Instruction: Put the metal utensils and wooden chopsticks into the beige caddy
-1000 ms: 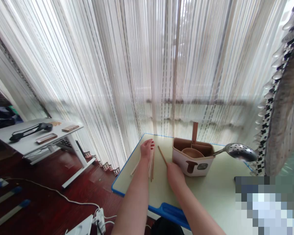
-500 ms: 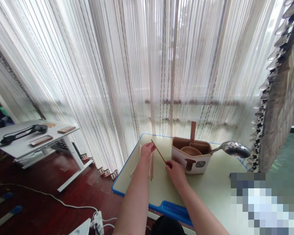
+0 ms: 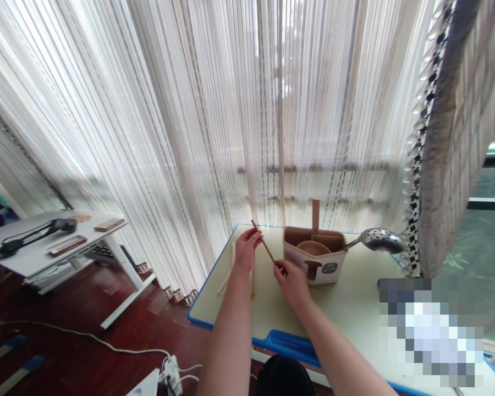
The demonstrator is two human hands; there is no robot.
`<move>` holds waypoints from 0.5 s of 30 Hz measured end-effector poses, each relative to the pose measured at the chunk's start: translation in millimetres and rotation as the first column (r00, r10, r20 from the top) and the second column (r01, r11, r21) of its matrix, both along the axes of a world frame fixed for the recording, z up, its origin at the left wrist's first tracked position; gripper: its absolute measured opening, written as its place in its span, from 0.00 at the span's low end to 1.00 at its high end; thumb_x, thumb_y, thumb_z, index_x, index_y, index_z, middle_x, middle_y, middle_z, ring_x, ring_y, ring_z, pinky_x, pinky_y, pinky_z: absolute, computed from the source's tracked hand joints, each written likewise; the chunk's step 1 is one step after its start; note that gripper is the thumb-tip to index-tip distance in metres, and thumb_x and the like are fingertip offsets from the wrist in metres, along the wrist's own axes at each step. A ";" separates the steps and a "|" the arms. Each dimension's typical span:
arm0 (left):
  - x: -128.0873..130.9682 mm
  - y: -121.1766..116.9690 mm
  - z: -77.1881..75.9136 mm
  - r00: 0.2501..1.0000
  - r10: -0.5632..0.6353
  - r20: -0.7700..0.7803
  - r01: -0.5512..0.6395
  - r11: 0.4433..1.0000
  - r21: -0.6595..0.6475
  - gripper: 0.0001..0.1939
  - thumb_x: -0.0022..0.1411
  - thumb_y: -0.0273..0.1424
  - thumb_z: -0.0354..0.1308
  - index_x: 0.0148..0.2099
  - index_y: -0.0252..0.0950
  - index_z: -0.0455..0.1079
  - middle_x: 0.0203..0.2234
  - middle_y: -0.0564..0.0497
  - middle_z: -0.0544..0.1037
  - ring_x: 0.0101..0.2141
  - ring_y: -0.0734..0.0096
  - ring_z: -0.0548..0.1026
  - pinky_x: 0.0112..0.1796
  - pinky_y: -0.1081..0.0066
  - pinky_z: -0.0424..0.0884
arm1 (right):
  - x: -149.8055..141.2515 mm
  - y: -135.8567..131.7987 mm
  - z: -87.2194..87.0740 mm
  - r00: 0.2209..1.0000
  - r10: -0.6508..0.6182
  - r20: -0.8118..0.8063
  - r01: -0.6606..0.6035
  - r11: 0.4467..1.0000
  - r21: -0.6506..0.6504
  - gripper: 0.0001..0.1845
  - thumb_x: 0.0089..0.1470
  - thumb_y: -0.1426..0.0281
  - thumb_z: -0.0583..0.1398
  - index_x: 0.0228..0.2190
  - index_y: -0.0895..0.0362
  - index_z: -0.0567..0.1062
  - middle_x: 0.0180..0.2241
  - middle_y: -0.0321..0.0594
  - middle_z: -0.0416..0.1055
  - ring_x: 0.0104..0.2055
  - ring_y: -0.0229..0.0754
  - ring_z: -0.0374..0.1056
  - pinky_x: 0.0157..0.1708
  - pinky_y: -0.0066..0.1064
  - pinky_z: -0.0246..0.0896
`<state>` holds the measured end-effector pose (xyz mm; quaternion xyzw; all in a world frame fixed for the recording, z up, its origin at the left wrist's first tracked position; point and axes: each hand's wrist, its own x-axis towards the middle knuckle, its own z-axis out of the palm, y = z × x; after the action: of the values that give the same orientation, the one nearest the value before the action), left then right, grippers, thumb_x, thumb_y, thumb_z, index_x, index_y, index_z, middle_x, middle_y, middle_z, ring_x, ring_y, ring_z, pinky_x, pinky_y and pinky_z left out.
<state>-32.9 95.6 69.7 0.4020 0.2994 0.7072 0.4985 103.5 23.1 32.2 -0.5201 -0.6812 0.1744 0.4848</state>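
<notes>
My left hand (image 3: pixel 248 245) pinches the upper part of thin brown chopsticks (image 3: pixel 268 250); how many they are I cannot make out. At the lower end, the fingers of my right hand (image 3: pixel 289 279) are closed on the same sticks, which slant above the table. Loose chopsticks (image 3: pixel 253 283) lie beneath and beside my left hand, partly covered by it, some of them paler. Just right of my hands stands a white and brown utensil holder (image 3: pixel 333 275). Upright brown chopsticks (image 3: pixel 315 215) and a metal slotted spoon (image 3: pixel 383 241) stick out of it.
The cream table (image 3: pixel 268 322) has a blue rim and a blue tray recess in front. A blurred-out patch (image 3: pixel 433 330) covers its right side. Sheer curtains (image 3: pixel 214 137) hang behind. To the left, a white table (image 3: pixel 25 242) bears a black object and small boxes; cables (image 3: pixel 124 350) cross the floor.
The view has turned slightly right. Both hands have risen a little with the chopsticks, and more of the upper ends now sticks out past my left fingers.
</notes>
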 end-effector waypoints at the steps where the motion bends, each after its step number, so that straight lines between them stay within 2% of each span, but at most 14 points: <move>1: 3.7 -5.1 8.7 1.000 0.008 -0.002 -0.008 1.000 0.030 0.14 0.47 0.31 0.63 0.38 0.31 0.72 0.32 0.47 0.76 0.30 0.77 0.74 0.38 0.70 0.71 | 2.6 -1.3 5.8 1.000 0.003 -0.009 -0.003 1.000 0.023 0.13 0.51 0.69 0.52 0.34 0.60 0.74 0.31 0.43 0.73 0.29 0.40 0.67 0.35 0.31 0.62; 4: 15.5 -20.1 41.0 0.999 0.011 -0.034 -0.007 0.994 0.114 0.15 0.46 0.31 0.64 0.39 0.32 0.72 0.32 0.47 0.76 0.31 0.74 0.75 0.37 0.70 0.72 | 14.8 -7.0 29.5 0.999 0.028 -0.018 -0.026 0.995 0.093 0.12 0.51 0.69 0.52 0.33 0.59 0.74 0.30 0.41 0.73 0.28 0.38 0.67 0.34 0.30 0.62; 7: 28.8 -32.7 77.1 0.989 -0.010 -0.145 0.042 0.975 0.220 0.17 0.46 0.33 0.64 0.40 0.33 0.72 0.32 0.47 0.77 0.31 0.73 0.75 0.36 0.68 0.73 | 32.1 -15.7 57.3 0.999 0.043 0.004 -0.043 0.988 0.148 0.12 0.51 0.68 0.53 0.33 0.58 0.75 0.29 0.41 0.73 0.29 0.38 0.67 0.33 0.29 0.62; 9: 39.2 -38.3 96.8 0.972 -0.037 -0.232 0.095 0.965 0.245 0.17 0.47 0.35 0.63 0.40 0.32 0.72 0.31 0.46 0.77 0.30 0.72 0.75 0.34 0.67 0.73 | 45.5 -22.1 74.5 0.998 0.055 0.018 -0.057 0.988 0.144 0.12 0.51 0.68 0.54 0.34 0.58 0.75 0.29 0.41 0.73 0.30 0.39 0.68 0.33 0.29 0.63; 12: 56.3 -42.0 114.2 0.958 -0.087 -0.272 0.149 0.964 0.219 0.18 0.46 0.36 0.64 0.40 0.31 0.73 0.28 0.46 0.77 0.27 0.72 0.75 0.32 0.67 0.74 | 65.8 -30.0 95.6 0.997 0.071 0.038 -0.074 0.995 0.071 0.11 0.50 0.68 0.55 0.33 0.57 0.76 0.29 0.41 0.74 0.31 0.39 0.69 0.32 0.28 0.63; 15: 73.0 -41.4 121.4 0.940 -0.173 -0.294 0.231 0.957 0.178 0.18 0.45 0.35 0.65 0.39 0.32 0.74 0.28 0.46 0.78 0.26 0.72 0.75 0.30 0.69 0.74 | 83.3 -33.5 112.0 0.989 0.118 0.086 -0.114 0.992 -0.046 0.10 0.49 0.68 0.56 0.31 0.57 0.77 0.28 0.40 0.75 0.30 0.39 0.70 0.30 0.27 0.63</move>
<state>40.1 54.2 191.2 0.5754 0.2464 0.6168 0.4772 186.8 -10.4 144.2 -0.4967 -0.7275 0.1928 0.4323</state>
